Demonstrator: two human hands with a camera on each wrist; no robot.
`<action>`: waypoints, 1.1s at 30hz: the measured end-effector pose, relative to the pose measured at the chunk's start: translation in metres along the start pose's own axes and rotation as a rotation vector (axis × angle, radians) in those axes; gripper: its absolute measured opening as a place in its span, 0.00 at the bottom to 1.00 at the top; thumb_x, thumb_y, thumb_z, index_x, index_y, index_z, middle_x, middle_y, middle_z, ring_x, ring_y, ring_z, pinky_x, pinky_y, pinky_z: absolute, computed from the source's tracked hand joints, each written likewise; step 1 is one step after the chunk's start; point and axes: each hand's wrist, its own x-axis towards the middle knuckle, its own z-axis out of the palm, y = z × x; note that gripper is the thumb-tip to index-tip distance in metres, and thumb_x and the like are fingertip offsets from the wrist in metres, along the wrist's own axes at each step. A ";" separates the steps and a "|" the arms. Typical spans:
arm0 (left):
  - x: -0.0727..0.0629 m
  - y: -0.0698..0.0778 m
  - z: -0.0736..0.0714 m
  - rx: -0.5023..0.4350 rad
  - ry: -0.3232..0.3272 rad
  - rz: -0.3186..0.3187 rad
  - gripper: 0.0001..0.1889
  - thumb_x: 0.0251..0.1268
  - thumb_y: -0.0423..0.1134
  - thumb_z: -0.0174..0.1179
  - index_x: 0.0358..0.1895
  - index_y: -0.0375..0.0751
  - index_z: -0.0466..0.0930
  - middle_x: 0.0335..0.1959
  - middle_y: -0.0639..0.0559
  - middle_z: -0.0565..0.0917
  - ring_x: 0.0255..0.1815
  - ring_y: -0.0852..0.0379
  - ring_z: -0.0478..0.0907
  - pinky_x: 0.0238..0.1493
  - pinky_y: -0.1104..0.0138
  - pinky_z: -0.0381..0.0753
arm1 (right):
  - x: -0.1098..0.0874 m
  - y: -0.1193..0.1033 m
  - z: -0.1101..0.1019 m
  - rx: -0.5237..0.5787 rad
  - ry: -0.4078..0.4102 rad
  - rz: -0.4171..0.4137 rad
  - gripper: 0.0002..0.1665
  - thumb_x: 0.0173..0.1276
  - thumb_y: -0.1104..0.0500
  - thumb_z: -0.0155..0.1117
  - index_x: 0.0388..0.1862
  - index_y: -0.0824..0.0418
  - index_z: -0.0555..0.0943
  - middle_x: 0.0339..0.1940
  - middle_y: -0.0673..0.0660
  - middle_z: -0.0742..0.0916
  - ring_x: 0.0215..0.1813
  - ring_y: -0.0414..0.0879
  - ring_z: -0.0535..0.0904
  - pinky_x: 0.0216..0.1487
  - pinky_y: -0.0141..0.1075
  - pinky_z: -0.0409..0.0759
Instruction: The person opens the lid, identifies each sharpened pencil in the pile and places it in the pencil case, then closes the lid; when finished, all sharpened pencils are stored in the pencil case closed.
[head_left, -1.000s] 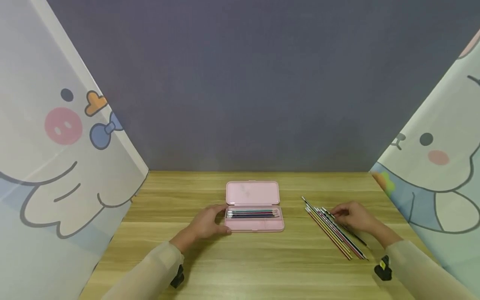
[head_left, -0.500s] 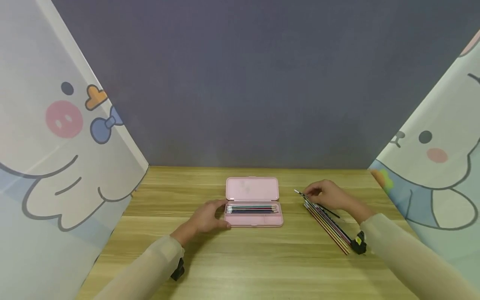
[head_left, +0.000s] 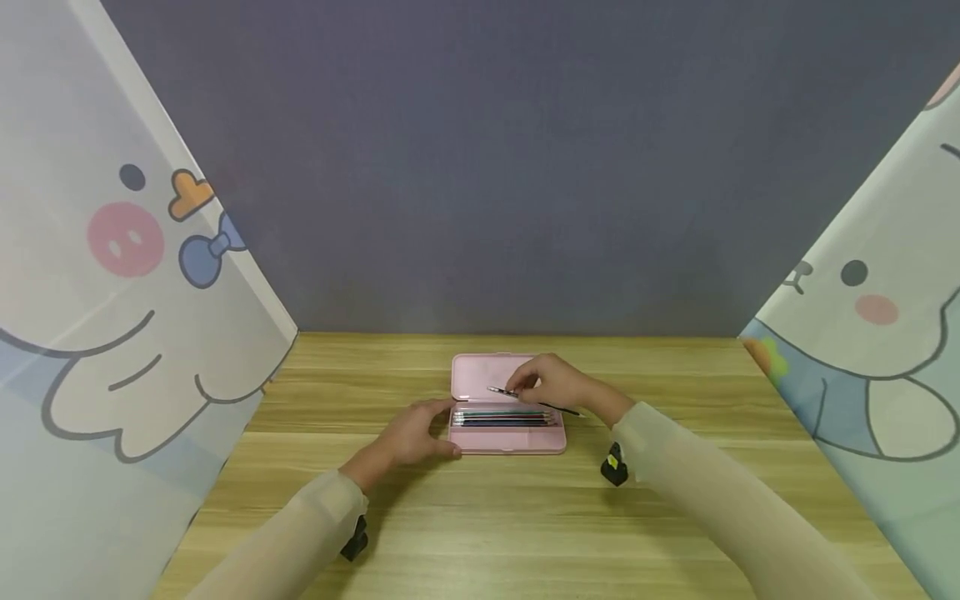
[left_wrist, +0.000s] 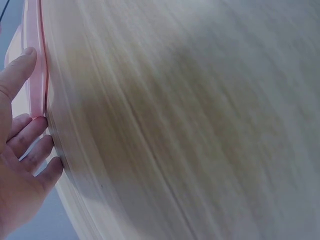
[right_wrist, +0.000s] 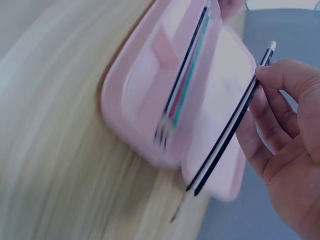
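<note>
The pink pencil case lies unfolded on the table, with several pencils side by side in its rear compartment. My left hand holds the left end of the case, thumb at the front edge and fingers around the end, as the left wrist view also shows. Over the hinge side of the case, my right hand pinches a black-and-white striped pencil near its white eraser end. The pencil slants, its pointed end toward the right in the head view, apart from the pencils in the case.
The wooden table meets a dark grey panel at the back. Cartoon-printed side panels flank it. My right sleeve covers the spot where loose pencils lay. A small black device sits at my right wrist.
My right hand has picked a pencil from the loose pile and carried it left over the case. The left hand stays at the case's left end.
</note>
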 end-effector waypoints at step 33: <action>-0.001 -0.003 0.003 -0.005 0.019 0.009 0.48 0.49 0.56 0.80 0.74 0.43 0.72 0.71 0.45 0.77 0.72 0.42 0.72 0.72 0.47 0.72 | 0.043 -0.004 0.061 -0.080 -0.081 0.046 0.11 0.61 0.67 0.75 0.40 0.55 0.92 0.36 0.45 0.92 0.41 0.34 0.86 0.46 0.30 0.84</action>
